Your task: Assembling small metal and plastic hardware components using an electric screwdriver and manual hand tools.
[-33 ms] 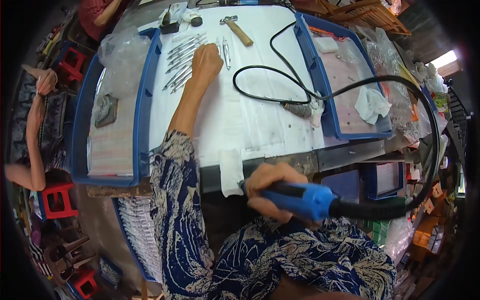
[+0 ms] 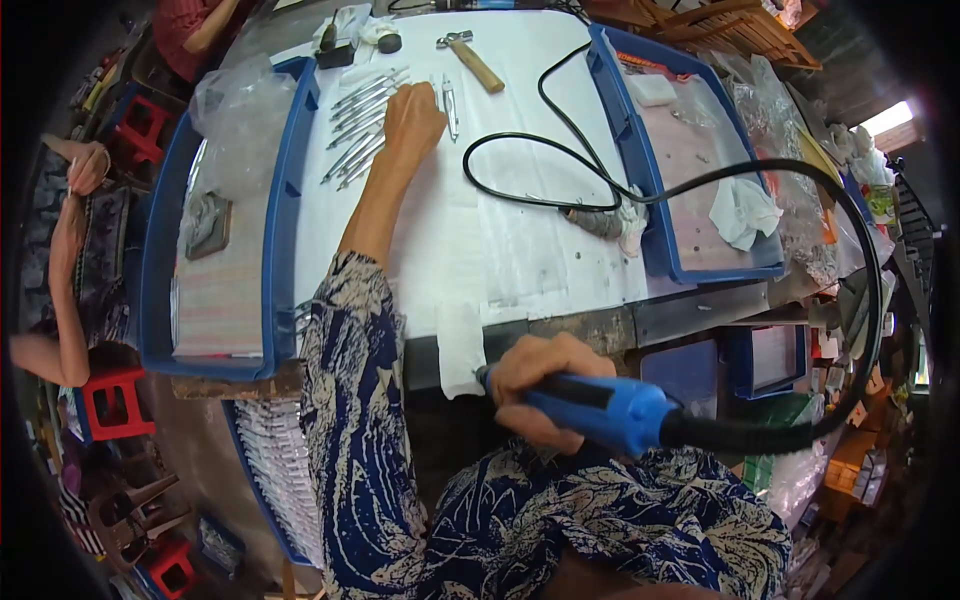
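Note:
My right hand (image 2: 545, 385) is wrapped round a blue corded power tool (image 2: 625, 412) with a black grip patch, held over my lap at the table's near edge. Its tip is beside a white paper strip (image 2: 460, 350) that hangs over that edge. Farther off, my left hand (image 2: 412, 118) rests low over the white-covered table, fingers curled under and mostly hidden. Whatever they hold cannot be made out. Left of this hand lie several slim silver metal tools (image 2: 352, 150) in a slanted row. Another slim silver tool (image 2: 450, 108) lies just to its right.
A hammer (image 2: 475, 65) lies at the back. Blue trays stand left (image 2: 270, 250) and right (image 2: 650, 215), holding plastic, cloth and small bits. A black cable (image 2: 540, 202) loops across the white sheet (image 2: 430, 250). A co-worker's arm (image 2: 70, 270) shows at far left, near a red stool (image 2: 118, 402).
The rear end of the blue power tool has dipped slightly. My left hand stays beside the silver tools.

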Action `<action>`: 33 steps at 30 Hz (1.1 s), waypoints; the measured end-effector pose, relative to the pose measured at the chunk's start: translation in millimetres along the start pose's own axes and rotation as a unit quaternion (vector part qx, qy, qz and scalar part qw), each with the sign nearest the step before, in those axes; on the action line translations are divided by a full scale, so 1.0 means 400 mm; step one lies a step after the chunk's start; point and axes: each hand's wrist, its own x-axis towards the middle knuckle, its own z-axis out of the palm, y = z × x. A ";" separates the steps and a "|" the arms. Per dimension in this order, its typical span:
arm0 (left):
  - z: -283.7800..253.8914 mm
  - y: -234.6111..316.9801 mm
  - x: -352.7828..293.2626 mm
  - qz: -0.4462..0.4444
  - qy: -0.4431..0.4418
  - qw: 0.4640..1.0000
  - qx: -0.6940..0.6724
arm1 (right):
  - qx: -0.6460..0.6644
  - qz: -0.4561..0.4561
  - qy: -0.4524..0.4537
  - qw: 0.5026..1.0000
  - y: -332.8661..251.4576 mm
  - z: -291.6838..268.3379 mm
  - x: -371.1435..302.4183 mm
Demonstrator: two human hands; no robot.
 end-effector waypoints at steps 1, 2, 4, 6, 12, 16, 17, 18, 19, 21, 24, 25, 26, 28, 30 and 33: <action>0.070 0.028 0.036 0.010 -0.008 1.000 -0.025 | -0.024 0.008 0.017 1.000 0.009 -0.027 0.006; 0.051 0.016 0.046 -0.019 -0.016 1.000 0.010 | 0.010 0.018 0.029 0.999 -0.001 -0.011 0.002; 0.039 0.009 0.062 -0.068 -0.031 0.996 0.045 | 0.043 -0.016 0.052 0.998 -0.003 0.004 0.010; 0.066 -0.003 0.084 -0.074 -0.028 0.994 0.075 | 0.075 -0.032 0.085 0.993 0.017 0.006 0.010; 0.120 -0.012 0.115 -0.098 -0.036 0.983 0.153 | 0.111 -0.024 0.102 0.988 0.034 -0.009 0.014; 0.090 0.037 0.126 -0.140 -0.088 0.978 0.129 | 0.118 -0.019 0.081 0.990 0.031 -0.023 0.018; 0.091 0.040 0.129 -0.158 -0.079 0.974 0.141 | 0.110 -0.021 0.087 0.990 0.031 -0.021 0.016; 0.092 0.043 0.130 -0.177 -0.070 0.970 0.152 | 0.103 -0.024 0.094 0.990 0.031 -0.018 0.015; 0.100 0.047 0.123 -0.174 -0.041 0.967 0.180 | 0.104 -0.025 0.090 0.990 0.029 -0.017 0.014; 0.101 0.041 0.118 -0.165 -0.056 0.971 0.165 | 0.105 0.000 0.083 0.991 0.024 -0.014 0.009; 0.098 0.058 0.111 -0.165 -0.023 0.975 0.147 | 0.134 0.062 0.167 0.975 0.004 0.011 -0.003; 0.089 0.067 0.107 -0.167 -0.015 0.976 0.141 | 0.134 0.061 0.165 0.975 -0.001 0.011 -0.003; 0.077 0.074 0.105 -0.167 0.010 0.978 0.129 | 0.133 0.060 0.142 0.979 -0.004 0.006 -0.002; 0.058 0.081 0.096 -0.163 0.037 0.982 0.086 | 0.122 0.078 0.127 0.981 -0.009 0.004 -0.003; -0.008 0.117 0.079 -0.153 0.050 0.987 0.030 | 0.135 0.068 0.163 0.975 0.008 0.010 -0.020; -0.093 0.093 0.035 -0.157 0.057 0.978 -0.126 | 0.074 0.153 0.064 0.983 -0.047 -0.004 0.011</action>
